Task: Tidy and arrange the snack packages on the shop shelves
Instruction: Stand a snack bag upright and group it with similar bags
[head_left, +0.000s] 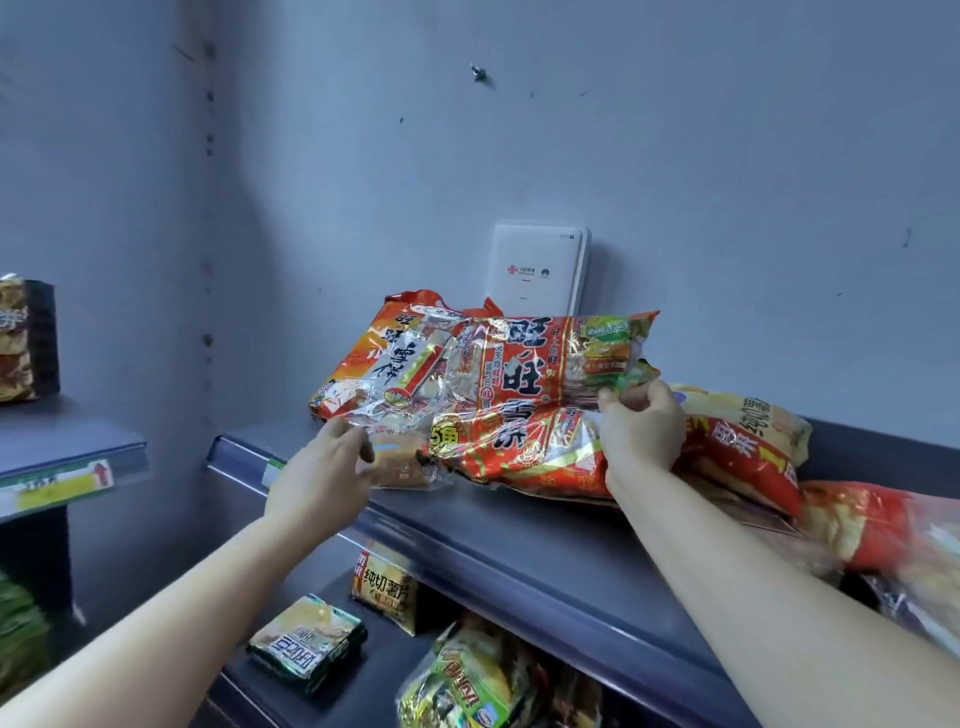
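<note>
Your right hand (641, 421) grips the right end of the red pack (519, 374), fingers and thumb pinched on its green-printed corner. The pack lies lengthwise on top of the heap on the top shelf (519, 525). Your left hand (322, 467) reaches in from the lower left, and its curled fingers hold the bottom corner of the clear pack (400, 374). That pack leans against the red pack's left end. Behind both, an orange pack (358, 348) sits near the wall (675, 156). Just below your left fingers, a small wrapped bun (405, 465) rests at the shelf's front.

Under the red pack lies another red bag (524, 457), partly out over the shelf edge. To your right, a yellow-and-red bag (743, 441) is heaped against more bags (857, 519) that run out of view.

A white box (540, 270) stands upright against the wall behind the heap. On the shelf below, a green pack (306, 644) lies flat beside an upright chips bag (384, 582). A side shelf (67, 452) at the left carries a yellow price tag (62, 486).
</note>
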